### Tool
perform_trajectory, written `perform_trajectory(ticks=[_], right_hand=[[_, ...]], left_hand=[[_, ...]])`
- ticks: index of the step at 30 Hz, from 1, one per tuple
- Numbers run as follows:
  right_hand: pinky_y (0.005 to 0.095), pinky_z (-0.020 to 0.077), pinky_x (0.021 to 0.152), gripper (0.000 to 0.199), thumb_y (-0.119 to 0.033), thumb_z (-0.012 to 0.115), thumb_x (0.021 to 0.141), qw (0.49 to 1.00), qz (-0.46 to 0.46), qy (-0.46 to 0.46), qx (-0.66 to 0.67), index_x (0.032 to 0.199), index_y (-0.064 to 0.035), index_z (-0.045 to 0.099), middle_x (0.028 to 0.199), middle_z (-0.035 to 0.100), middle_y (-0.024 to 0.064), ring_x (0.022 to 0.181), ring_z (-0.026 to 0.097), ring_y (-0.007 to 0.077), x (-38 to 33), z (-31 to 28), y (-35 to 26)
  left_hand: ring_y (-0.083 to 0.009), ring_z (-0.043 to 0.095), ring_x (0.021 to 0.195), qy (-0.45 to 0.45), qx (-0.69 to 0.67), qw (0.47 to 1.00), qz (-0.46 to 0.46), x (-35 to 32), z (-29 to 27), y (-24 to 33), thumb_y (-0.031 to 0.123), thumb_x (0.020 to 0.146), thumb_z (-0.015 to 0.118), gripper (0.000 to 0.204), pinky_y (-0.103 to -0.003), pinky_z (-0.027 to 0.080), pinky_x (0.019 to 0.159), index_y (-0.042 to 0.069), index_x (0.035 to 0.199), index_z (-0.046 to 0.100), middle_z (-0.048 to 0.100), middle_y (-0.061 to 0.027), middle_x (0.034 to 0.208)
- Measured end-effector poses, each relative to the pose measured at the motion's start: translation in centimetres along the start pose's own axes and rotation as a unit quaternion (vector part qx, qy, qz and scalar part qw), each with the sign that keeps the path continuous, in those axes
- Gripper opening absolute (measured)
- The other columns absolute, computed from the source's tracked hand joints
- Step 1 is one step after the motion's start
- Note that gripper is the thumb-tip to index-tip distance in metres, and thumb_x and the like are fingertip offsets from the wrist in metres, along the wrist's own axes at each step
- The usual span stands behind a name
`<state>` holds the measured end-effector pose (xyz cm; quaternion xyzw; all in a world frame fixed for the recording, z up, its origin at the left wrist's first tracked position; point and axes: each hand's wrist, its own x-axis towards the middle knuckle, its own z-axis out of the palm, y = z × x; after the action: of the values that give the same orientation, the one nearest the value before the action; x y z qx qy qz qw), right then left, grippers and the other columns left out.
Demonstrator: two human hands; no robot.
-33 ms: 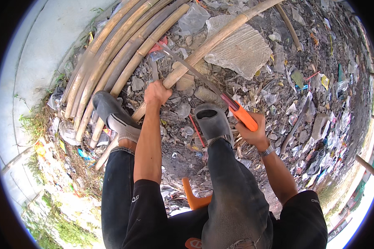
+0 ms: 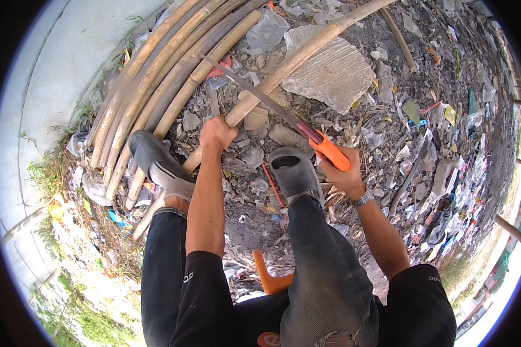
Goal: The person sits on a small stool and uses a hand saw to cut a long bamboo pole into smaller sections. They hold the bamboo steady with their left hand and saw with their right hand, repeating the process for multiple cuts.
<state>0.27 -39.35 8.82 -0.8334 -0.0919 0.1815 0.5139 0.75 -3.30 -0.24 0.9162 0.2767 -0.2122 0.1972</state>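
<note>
Sitting low on an orange stool (image 2: 269, 280), the person has both knees up in dark trousers and both forearms reaching forward between and beside them. The right foot, in a grey clog (image 2: 294, 170), is planted on rubble just below the work, and the left shoe (image 2: 150, 162) rests against the near ends of the stacked canes. The left hand (image 2: 216, 134) has its arm nearly straight and its fingers wrapped around the lower end of a long bamboo pole (image 2: 307, 49), which slants up and away to the right over the debris. The right hand (image 2: 342, 173), with a wristwatch (image 2: 363, 198) just behind it and the elbow bent outward, is closed in a full fist on the orange handle of a handsaw (image 2: 330, 151). The saw blade (image 2: 231, 78) runs up and left and crosses the pole just beyond the left hand. It lies on the cane, but the picture is too small to tell whether a groove is open under the teeth. Further left a bundle of bamboo poles (image 2: 156, 75) curves along a pale concrete surface (image 2: 58, 75). Beyond the pole lies a flat grey slab (image 2: 330, 72), then ground strewn with litter (image 2: 446, 115).
</note>
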Motion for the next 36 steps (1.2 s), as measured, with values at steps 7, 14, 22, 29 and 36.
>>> perform_trajectory(ticks=[7,14,22,29,36], right_hand=[[0.0318,0.0529,0.056,0.022,-0.005,0.073,0.079,0.998,0.008,-0.051,-0.028,0.1,0.0013,0.078,0.059,0.062,0.0058,0.053,0.058,0.0081,-7.9,-1.9,-1.0],[0.0326,0.0425,0.052,0.017,-0.012,0.074,0.081,0.997,-0.006,0.019,0.073,0.081,0.002,0.065,0.059,0.053,0.0091,0.054,0.044,0.0107,2.1,4.2,-1.8],[0.0287,0.0526,0.056,0.021,-0.004,0.072,0.078,0.999,-0.024,-0.033,-0.016,0.098,0.0003,0.079,0.063,0.066,0.0063,0.054,0.064,0.0108,-7.8,-1.6,-0.9],[0.0294,0.0391,0.047,0.018,-0.009,0.073,0.082,0.996,-0.087,0.009,0.031,0.072,-0.001,0.059,0.055,0.048,0.001,0.05,0.046,0.006,4.6,5.9,-2.9],[0.0284,0.0485,0.052,0.015,-0.009,0.075,0.078,1.0,0.002,-0.015,-0.003,0.079,0.0031,0.066,0.06,0.058,0.0107,0.05,0.059,0.0095,-10.1,-1.5,-0.6]], left_hand=[[-0.0429,0.072,0.107,-0.004,0.02,1.0,0.002,0.2,-1.2,-2.0,0.031,0.077,0.072,0.044,-0.049,0.058,0.096,0.007,0.113,0.078,0.076,-0.0253,0.111],[-0.0434,0.072,0.108,-0.003,0.013,1.0,0.011,0.5,0.8,-0.8,0.031,0.075,0.071,0.047,-0.05,0.057,0.097,0.006,0.115,0.077,0.075,-0.0266,0.113],[-0.0442,0.072,0.109,-0.018,0.032,0.999,0.012,0.6,-0.4,-1.7,0.03,0.076,0.071,0.048,-0.05,0.058,0.098,0.002,0.114,0.077,0.075,-0.0285,0.112],[-0.0447,0.072,0.109,-0.02,-0.001,0.999,0.03,1.3,-0.4,-0.8,0.031,0.075,0.073,0.049,-0.05,0.057,0.097,0.002,0.114,0.077,0.074,-0.0289,0.111],[-0.0445,0.072,0.109,-0.01,0.017,1.0,0.008,0.0,-1.5,-1.6,0.028,0.076,0.07,0.044,-0.05,0.057,0.098,0.002,0.111,0.078,0.075,-0.0279,0.112]])
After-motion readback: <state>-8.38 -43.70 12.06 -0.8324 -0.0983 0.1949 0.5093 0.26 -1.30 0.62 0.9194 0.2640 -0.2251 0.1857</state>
